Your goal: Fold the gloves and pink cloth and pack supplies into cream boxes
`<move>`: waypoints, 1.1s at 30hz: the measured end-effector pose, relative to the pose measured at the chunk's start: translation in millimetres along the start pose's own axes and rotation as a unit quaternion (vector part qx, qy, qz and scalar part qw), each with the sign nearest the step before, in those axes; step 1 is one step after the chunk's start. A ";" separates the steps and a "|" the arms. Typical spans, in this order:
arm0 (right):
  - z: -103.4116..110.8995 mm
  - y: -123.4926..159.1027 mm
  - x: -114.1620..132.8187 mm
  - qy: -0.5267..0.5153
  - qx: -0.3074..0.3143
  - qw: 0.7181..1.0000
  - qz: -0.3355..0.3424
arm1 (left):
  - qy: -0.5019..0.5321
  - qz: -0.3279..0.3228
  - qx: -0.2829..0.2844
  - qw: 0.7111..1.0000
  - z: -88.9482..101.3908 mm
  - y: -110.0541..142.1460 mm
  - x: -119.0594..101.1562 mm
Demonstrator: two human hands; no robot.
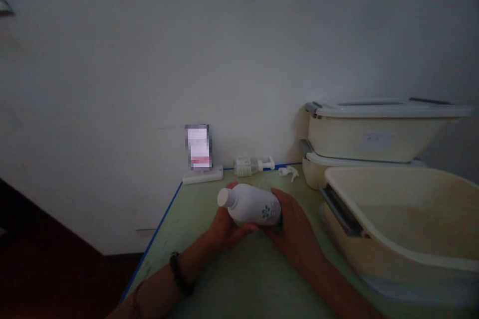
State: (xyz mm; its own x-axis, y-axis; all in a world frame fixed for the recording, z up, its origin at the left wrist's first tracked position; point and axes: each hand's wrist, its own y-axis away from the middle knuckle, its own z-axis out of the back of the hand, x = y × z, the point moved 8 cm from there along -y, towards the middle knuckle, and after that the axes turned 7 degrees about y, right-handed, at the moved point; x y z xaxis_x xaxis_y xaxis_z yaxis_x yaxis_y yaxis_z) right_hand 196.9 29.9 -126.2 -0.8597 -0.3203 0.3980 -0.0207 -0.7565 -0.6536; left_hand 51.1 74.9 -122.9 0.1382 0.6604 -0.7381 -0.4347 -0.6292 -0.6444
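Observation:
A white bottle (pixel 250 203) with a white cap and a small green flower-like print is held tilted on its side above the table, its cap pointing left. My left hand (pixel 225 227) grips it from below near the cap end, thumb along the near side. Around the base end, my right hand (pixel 295 222) is closed, partly hiding the bottom. Behind the bottle, a clear pump bottle (pixel 245 166) lies on its side by the wall. To its right lies a loose white spray trigger head (pixel 288 172).
A phone (pixel 198 147) with a blurred screen stands on a white base (pixel 203 175) at the back left. At right, an open cream bin (pixel 396 254) sits before stacked lidded bins (pixel 366 134). The green tabletop (pixel 239 279) has a blue left edge.

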 end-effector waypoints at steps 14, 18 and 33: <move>-52.0 32.5 -2.9 -0.587 0.287 0.665 -0.361 | -0.001 0.093 -0.070 0.993 12.4 -11.3 14.4; -47.1 36.3 2.1 -0.656 0.315 0.577 -0.372 | -0.051 0.032 0.001 0.998 3.1 -12.4 5.6; -49.0 25.2 8.6 -0.668 0.236 0.620 -0.337 | -0.072 -0.007 0.057 0.996 -5.8 -13.5 -2.6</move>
State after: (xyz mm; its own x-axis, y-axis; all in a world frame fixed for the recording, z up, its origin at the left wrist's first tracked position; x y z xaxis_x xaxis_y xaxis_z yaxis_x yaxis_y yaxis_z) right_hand 164.0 35.9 -170.8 0.4601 0.2121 0.8622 0.2786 -0.9565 0.0866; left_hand 61.8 79.3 -113.4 0.0189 0.7255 -0.6879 -0.5324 -0.5751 -0.6211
